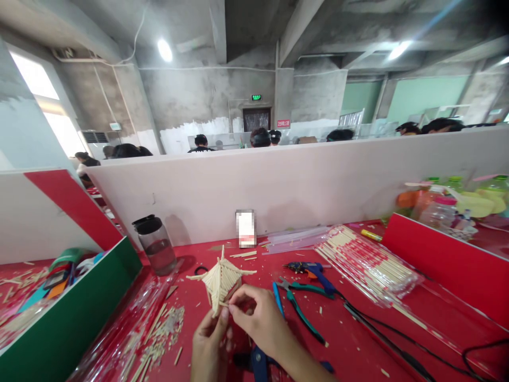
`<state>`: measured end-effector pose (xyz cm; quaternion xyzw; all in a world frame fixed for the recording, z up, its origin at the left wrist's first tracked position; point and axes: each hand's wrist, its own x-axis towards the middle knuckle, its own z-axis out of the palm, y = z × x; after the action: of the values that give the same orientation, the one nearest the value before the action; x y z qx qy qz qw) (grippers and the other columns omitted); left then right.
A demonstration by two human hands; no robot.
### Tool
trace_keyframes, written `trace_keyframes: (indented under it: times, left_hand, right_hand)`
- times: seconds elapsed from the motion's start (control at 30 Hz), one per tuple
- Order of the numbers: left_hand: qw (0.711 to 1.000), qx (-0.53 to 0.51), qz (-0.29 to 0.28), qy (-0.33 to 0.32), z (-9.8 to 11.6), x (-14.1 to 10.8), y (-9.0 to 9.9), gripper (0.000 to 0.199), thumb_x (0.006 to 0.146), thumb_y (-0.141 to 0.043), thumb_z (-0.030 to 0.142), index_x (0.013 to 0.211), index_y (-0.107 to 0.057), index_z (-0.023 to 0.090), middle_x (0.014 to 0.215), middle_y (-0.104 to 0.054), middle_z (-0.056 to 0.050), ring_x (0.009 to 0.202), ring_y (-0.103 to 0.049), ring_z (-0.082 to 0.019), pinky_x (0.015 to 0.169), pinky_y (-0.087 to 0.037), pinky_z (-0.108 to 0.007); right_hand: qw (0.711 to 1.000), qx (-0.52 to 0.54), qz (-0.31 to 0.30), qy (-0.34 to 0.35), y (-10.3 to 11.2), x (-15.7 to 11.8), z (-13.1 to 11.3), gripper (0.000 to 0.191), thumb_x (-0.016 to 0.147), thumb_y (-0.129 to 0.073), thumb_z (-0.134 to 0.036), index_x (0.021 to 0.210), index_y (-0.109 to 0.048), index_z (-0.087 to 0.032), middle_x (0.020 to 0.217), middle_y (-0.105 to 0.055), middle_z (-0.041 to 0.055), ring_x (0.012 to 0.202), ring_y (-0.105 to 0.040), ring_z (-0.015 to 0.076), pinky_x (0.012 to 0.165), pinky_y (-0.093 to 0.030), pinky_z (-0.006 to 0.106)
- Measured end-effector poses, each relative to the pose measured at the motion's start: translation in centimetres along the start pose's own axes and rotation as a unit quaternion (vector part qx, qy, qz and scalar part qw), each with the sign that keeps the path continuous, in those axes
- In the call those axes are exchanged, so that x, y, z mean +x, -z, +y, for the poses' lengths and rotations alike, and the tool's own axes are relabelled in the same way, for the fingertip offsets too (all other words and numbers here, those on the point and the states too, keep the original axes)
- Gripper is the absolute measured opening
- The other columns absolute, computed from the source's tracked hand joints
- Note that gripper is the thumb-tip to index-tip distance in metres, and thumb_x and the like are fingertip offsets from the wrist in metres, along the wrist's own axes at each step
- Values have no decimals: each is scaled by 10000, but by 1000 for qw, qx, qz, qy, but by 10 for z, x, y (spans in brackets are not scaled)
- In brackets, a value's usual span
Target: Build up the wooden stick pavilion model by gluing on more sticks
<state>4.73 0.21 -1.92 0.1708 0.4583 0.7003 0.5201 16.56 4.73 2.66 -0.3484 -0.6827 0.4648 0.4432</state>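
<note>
A small pavilion model [221, 280] built from pale wooden sticks stands at the middle front, its ribbed roof rising to a point with upturned corners. My left hand [211, 334] is closed at its near lower corner, thumb uppermost, gripping the model. In a pinch of thumb and forefinger, my right hand [258, 313] holds a short stick piece [224, 304] against the near roof edge. Below my hands lies a dark blue tool [260, 362], partly hidden by the right forearm. Green-handled pliers [304, 305] and a blue glue gun [312, 269] rest to the right.
Bundled sticks in plastic [368, 265] lie right, near a red divider [449, 265]. Stick offcuts [165, 329] and a green divider [75, 323] are left. A water bottle [155, 246] and phone [246, 228] stand before the white partition [278, 185]. Cables run across the right side.
</note>
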Motion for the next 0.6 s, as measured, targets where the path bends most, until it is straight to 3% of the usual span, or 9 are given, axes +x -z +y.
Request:
trace_keyframes:
  times: [0.13, 0.4, 0.6]
  left_hand:
    - [1000, -9, 1, 3, -5, 5, 2, 543, 480, -969, 491, 824, -732, 144, 428, -502, 95, 321, -384, -30, 328, -279, -125]
    - [1000, -12, -18, 15, -8, 4, 6, 517, 539, -957, 469, 882, -733, 154, 462, -513, 91, 345, -392, -36, 358, -318, -140]
    - [999, -33, -2, 22, -12, 6, 8, 541, 534, -965, 449, 920, -743, 141, 484, -513, 89, 394, -422, -38, 390, -338, -127]
  right_hand:
    - [1000, -5, 2, 1, 0, -1, -2, 74, 830, -658, -204, 806, -716, -166, 775, -754, 37, 731, -701, 171, 679, -513, 222]
    - [1000, -5, 1, 2, -1, -3, -1, 73, 849, -646, -212, 822, -698, -170, 776, -738, 28, 725, -692, 162, 690, -513, 226]
    - [1000, -9, -7, 3, 2, 0, -3, 70, 843, -638, -208, 819, -690, -167, 778, -729, 24, 720, -677, 156, 659, -498, 216]
